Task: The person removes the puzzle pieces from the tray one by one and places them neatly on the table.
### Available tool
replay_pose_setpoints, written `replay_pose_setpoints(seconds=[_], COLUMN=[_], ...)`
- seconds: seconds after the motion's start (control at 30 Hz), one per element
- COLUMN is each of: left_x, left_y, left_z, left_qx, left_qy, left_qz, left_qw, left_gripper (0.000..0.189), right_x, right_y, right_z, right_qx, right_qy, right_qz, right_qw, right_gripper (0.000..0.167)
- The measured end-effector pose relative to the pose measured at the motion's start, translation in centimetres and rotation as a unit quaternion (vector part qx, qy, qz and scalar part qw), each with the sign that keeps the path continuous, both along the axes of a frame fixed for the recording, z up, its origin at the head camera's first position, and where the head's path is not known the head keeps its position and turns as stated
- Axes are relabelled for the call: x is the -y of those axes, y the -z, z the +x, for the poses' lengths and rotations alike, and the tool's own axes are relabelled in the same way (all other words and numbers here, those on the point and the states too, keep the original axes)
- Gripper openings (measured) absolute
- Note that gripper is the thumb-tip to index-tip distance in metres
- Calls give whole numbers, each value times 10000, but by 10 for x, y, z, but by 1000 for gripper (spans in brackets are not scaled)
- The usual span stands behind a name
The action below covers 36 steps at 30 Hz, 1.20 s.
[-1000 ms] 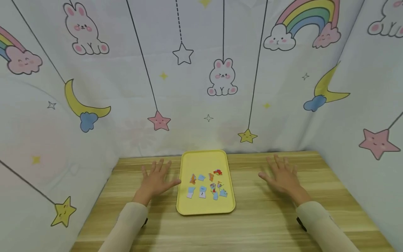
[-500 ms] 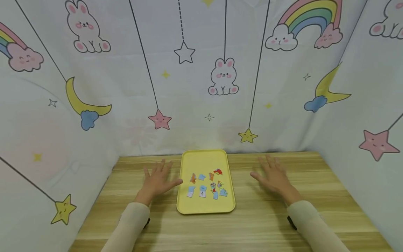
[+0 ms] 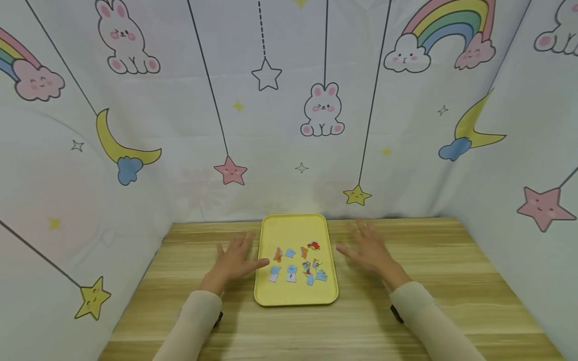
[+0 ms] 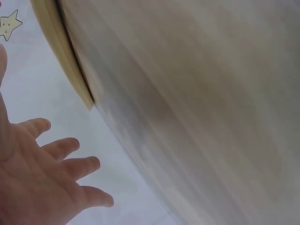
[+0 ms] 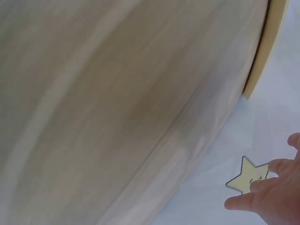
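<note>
A yellow tray point(image 3: 295, 296) lies on the wooden table with several small puzzle pieces on it. Among them are a red piece point(image 3: 313, 245), an orange piece point(image 3: 278, 254) and a blue-and-white piece point(image 3: 291, 274). My left hand point(image 3: 235, 261), fingers spread, is at the tray's left side, its thumb over the rim. On the other side, my right hand point(image 3: 371, 250) has its fingers spread too, its thumb close to the right rim. Neither hand holds anything. In the left wrist view the left hand point(image 4: 44, 178) shows its spread fingers; the right hand point(image 5: 276, 190) is partly cut off in its wrist view.
The wooden table point(image 3: 311, 333) ends at the back against a white printed cloth point(image 3: 271, 195) with bunnies, stars and moons. The same cloth closes off the left and right sides.
My right hand has moved left, in towards the tray. The left hand has shifted slightly right, bringing its thumb over the tray's rim. The pieces have stayed in place.
</note>
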<state>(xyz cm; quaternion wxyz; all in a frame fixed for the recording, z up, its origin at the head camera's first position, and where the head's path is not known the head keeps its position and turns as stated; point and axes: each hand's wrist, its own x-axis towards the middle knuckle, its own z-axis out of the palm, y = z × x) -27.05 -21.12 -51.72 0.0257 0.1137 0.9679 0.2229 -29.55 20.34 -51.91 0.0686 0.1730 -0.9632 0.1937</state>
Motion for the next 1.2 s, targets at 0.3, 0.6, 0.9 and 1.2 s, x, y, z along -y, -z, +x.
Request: replay_pose_setpoints(seconds=[0.3,0.6,0.9,1.2], left_x=[-9,-9,-2,-2], left_y=[3,3,1,-2], left_z=[1,4,11,12], left_qx=[705,1038,1305,1429], left_qy=[149,599,861,890], left_qz=[316,599,805,785], left_qw=[9969,9910,9844,9826], left_gripper=[109,113,106,102], right_x=[26,39,49,56], right_y=[1,-7,-2,-1], right_z=[1,8,11,12], right_qx=[433,684,926,930], right_qy=[-348,-789,-1317,-1713], right_qz=[-45,-177,-109,-157], right_qw=[9984,9944,9869,9807], right_gripper=[90,85,75,66])
